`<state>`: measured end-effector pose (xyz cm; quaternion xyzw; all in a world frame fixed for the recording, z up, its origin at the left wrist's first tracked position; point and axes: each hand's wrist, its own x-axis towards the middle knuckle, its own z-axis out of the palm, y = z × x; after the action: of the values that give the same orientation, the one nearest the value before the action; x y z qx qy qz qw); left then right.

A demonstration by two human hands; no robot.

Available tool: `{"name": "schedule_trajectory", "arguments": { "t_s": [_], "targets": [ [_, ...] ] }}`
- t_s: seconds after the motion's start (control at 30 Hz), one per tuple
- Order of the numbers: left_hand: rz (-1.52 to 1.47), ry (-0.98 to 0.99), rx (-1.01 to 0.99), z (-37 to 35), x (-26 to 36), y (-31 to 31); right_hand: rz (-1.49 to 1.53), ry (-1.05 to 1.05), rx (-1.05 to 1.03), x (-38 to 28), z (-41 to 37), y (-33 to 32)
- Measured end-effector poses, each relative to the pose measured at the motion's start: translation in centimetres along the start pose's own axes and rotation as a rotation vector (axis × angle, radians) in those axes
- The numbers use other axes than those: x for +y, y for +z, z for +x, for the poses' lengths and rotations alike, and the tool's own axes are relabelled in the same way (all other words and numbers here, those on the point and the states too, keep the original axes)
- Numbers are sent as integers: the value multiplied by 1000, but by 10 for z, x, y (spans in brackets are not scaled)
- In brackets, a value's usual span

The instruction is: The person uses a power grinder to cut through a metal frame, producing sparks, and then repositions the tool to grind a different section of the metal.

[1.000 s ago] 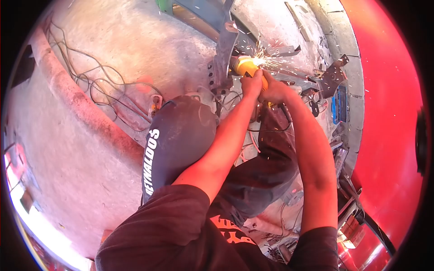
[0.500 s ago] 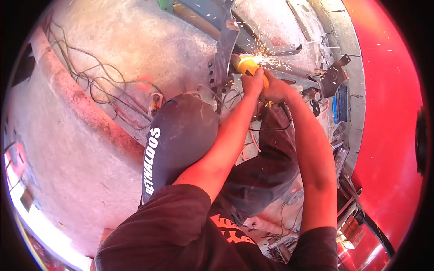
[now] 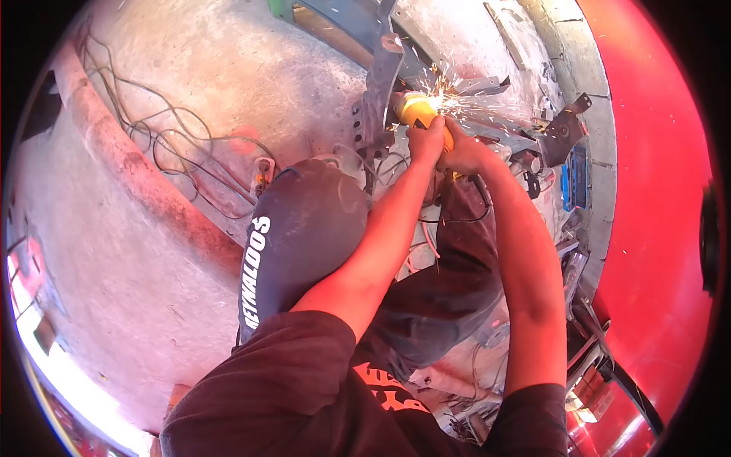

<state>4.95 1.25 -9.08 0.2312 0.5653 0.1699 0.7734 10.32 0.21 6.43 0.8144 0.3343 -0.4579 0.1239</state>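
Observation:
Both of my hands are wrapped round a yellow angle grinder (image 3: 416, 111) near the top centre. My left hand (image 3: 428, 139) grips its body, with the thumb along the side. Just to the right, my right hand (image 3: 463, 154) closes on the rear part of the tool. Bright sparks (image 3: 442, 97) spray from the head, mostly up and to the right; the disc and its exact contact point are lost in the glare. A dark metal plate with holes (image 3: 381, 84) stands beside the grinder head. Under the sparks lies a grey metal bar (image 3: 478, 85).
Black cables (image 3: 164, 145) trail over the concrete floor (image 3: 205, 68) beside a long rusty pipe (image 3: 126, 160). A bent bracket (image 3: 565, 131) and a blue object (image 3: 576, 179) lie at the right, before a large red panel (image 3: 655, 190). My bent leg (image 3: 449, 297) is below the grinder.
The spark spray has changed shape slightly. My hands and the grinder hold almost the same position.

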Motion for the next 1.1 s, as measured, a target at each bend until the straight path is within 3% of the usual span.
{"name": "schedule_trajectory", "arguments": {
  "t_s": [0.1, 0.2, 0.27, 0.57, 0.7, 0.9, 1.1],
  "targets": [
    [78, 24, -26, -22, 7, -6, 28, 80, -60, -5, -19, -3],
    [106, 24, -10, -30, 7, -4, -45, -43, 88, 14, -9, 10],
    [81, 31, -11, -29, 10, -5, -2, -12, 38, 12, -8, 7],
    [30, 50, 105, 23, -12, 4, -30, -4, 59, -2, 10, 5],
    [26, 22, -30, 19, -6, -1, 0, -31, 85, 4, 11, 9],
    [187, -16, 132, -5, 9, -3, -11, 40, 138, 5, 5, 22],
    [353, 61, 22, -20, 13, -14, 194, -59, 246, 34, 9, 57]
  ]
}}
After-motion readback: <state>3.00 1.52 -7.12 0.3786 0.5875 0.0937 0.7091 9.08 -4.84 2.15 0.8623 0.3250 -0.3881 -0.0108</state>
